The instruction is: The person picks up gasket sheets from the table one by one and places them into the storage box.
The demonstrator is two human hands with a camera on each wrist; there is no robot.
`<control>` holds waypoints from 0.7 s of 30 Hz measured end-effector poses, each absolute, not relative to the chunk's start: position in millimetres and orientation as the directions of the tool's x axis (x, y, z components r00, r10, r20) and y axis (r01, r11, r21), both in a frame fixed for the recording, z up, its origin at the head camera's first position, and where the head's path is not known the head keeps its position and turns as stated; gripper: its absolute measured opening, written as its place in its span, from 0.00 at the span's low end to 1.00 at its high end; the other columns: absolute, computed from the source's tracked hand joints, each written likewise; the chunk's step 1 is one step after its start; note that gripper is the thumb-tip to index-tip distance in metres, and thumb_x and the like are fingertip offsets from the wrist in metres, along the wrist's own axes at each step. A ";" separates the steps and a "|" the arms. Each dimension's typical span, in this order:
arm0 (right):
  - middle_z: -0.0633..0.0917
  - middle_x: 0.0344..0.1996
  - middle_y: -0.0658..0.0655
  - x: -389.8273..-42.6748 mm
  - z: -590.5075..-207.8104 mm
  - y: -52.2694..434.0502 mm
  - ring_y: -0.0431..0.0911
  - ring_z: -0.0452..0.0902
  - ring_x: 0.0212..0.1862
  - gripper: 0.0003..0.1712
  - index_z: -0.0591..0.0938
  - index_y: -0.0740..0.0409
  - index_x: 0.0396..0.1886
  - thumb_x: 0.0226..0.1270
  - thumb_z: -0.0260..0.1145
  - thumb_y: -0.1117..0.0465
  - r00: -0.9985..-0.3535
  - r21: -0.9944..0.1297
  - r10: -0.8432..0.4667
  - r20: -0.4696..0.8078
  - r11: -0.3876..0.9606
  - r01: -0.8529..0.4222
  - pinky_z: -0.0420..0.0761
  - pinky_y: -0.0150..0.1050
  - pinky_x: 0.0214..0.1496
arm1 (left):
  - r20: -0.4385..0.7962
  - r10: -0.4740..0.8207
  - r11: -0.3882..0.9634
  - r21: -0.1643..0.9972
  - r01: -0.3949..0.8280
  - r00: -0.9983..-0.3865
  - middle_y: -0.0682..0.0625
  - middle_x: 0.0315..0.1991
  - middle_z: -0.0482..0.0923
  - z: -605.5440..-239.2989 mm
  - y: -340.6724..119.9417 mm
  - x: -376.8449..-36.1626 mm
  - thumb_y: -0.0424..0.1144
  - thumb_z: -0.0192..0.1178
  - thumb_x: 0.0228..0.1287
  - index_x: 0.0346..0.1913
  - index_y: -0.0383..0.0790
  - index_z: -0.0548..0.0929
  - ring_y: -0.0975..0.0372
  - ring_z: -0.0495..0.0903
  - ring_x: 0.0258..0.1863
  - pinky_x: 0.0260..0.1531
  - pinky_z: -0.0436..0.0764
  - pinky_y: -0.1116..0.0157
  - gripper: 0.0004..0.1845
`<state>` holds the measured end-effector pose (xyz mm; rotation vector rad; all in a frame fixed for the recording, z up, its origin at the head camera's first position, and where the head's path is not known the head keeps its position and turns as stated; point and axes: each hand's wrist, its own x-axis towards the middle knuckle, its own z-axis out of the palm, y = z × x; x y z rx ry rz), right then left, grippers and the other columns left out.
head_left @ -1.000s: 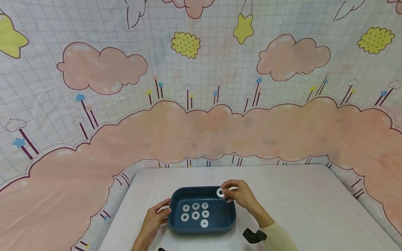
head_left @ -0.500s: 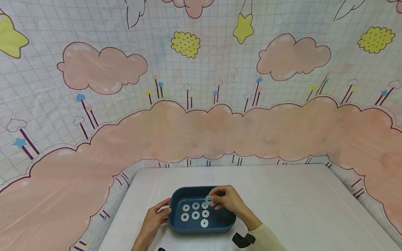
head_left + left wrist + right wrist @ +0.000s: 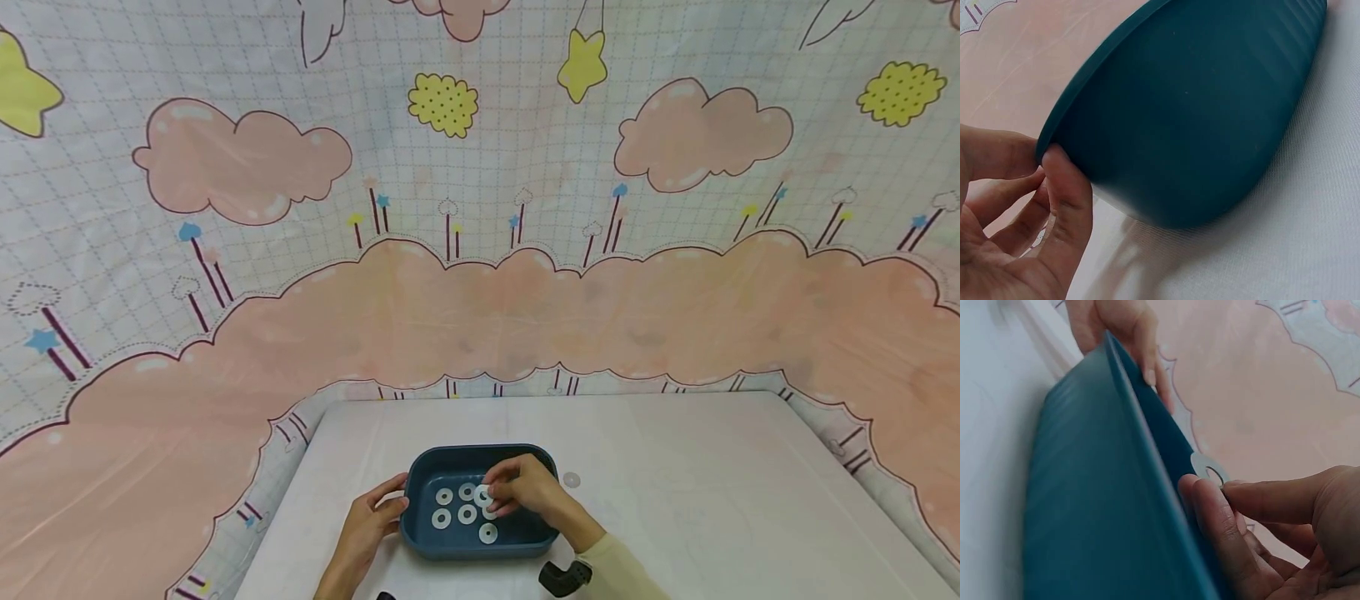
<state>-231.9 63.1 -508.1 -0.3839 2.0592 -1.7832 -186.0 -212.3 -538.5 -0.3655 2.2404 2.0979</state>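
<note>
A dark blue rectangular tray (image 3: pixel 525 546) stands on the white table, several flat silver washers (image 3: pixel 441 518) lying spread over its floor. My left hand (image 3: pixel 369 521) pinches the tray's left rim between thumb and fingers, as the left wrist view shows close up. My right hand (image 3: pixel 528 492) is over the inside of the tray and pinches one washer (image 3: pixel 1200 465) at its edge with thumb and fingertips. That washer overlaps others on the tray floor in the head view, and the fingers partly cover one lying below it.
Another washer (image 3: pixel 572 480) lies on the white table (image 3: pixel 697 492) just right of the tray. A black band (image 3: pixel 564 578) is on the right wrist, by a pale yellow sleeve. Behind the table hangs a printed cloth (image 3: pixel 480 317) with clouds and stars.
My right hand has carried its washer from the tray's back right corner leftward and nearer, over the others. The washer on the table has come into sight. My left hand stays at the rim.
</note>
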 end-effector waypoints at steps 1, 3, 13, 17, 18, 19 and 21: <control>0.83 0.29 0.58 -231.6 -509.1 61.5 0.51 0.88 0.30 0.08 0.85 0.68 0.42 0.63 0.66 0.70 -0.885 -0.986 -0.451 -0.117 0.156 0.051 0.86 0.40 0.31 | -0.198 -0.136 0.052 0.977 -0.206 -0.971 0.38 0.60 0.73 -538.8 -212.5 -186.3 0.31 0.59 0.66 0.67 0.33 0.73 0.58 0.81 0.43 0.36 0.83 0.65 0.26; 0.84 0.28 0.58 -230.5 -510.4 58.5 0.50 0.88 0.29 0.08 0.85 0.68 0.41 0.63 0.66 0.69 -0.879 -0.985 -0.458 -0.130 0.161 0.062 0.86 0.40 0.30 | -0.201 -0.136 0.052 0.976 -0.210 -0.970 0.37 0.60 0.73 -539.6 -212.9 -186.9 0.31 0.59 0.66 0.67 0.33 0.72 0.58 0.81 0.43 0.37 0.82 0.65 0.26; 0.85 0.25 0.57 -225.9 -518.9 42.3 0.45 0.84 0.22 0.07 0.87 0.67 0.38 0.60 0.66 0.73 -0.863 -0.969 -0.466 -0.196 0.225 0.099 0.84 0.37 0.27 | -0.205 -0.135 0.061 0.975 -0.215 -0.969 0.36 0.62 0.72 -540.7 -213.9 -187.8 0.32 0.58 0.67 0.68 0.34 0.72 0.58 0.81 0.44 0.38 0.83 0.63 0.26; 0.86 0.25 0.58 -223.9 -521.9 36.9 0.45 0.84 0.22 0.07 0.87 0.66 0.36 0.59 0.65 0.73 -0.856 -0.959 -0.467 -0.221 0.263 0.104 0.84 0.38 0.26 | -0.208 -0.139 0.064 0.974 -0.219 -0.968 0.37 0.61 0.72 -539.6 -212.6 -187.1 0.32 0.58 0.67 0.67 0.35 0.74 0.58 0.81 0.43 0.39 0.83 0.63 0.25; 0.86 0.25 0.58 -223.3 -522.4 35.7 0.45 0.84 0.22 0.07 0.87 0.66 0.35 0.59 0.65 0.74 -0.854 -0.957 -0.469 -0.226 0.269 0.106 0.84 0.38 0.26 | -0.210 -0.141 0.064 0.973 -0.221 -0.967 0.37 0.61 0.72 -539.4 -212.2 -187.1 0.32 0.59 0.66 0.66 0.35 0.74 0.58 0.81 0.43 0.39 0.83 0.63 0.25; 0.86 0.25 0.58 -222.6 -522.4 34.7 0.45 0.84 0.22 0.07 0.87 0.66 0.35 0.59 0.66 0.74 -0.851 -0.955 -0.471 -0.232 0.276 0.107 0.84 0.38 0.26 | -0.211 -0.143 0.064 0.973 -0.221 -0.967 0.37 0.61 0.72 -539.2 -211.8 -187.0 0.32 0.59 0.66 0.66 0.35 0.74 0.58 0.81 0.43 0.39 0.83 0.63 0.25; 0.86 0.24 0.59 -221.3 -521.9 33.0 0.44 0.84 0.21 0.06 0.87 0.65 0.34 0.58 0.66 0.74 -0.847 -0.951 -0.474 -0.240 0.290 0.108 0.84 0.38 0.26 | -0.210 -0.142 0.064 0.973 -0.221 -0.967 0.38 0.61 0.73 -538.5 -211.1 -186.8 0.31 0.59 0.66 0.66 0.34 0.74 0.58 0.81 0.43 0.39 0.83 0.63 0.25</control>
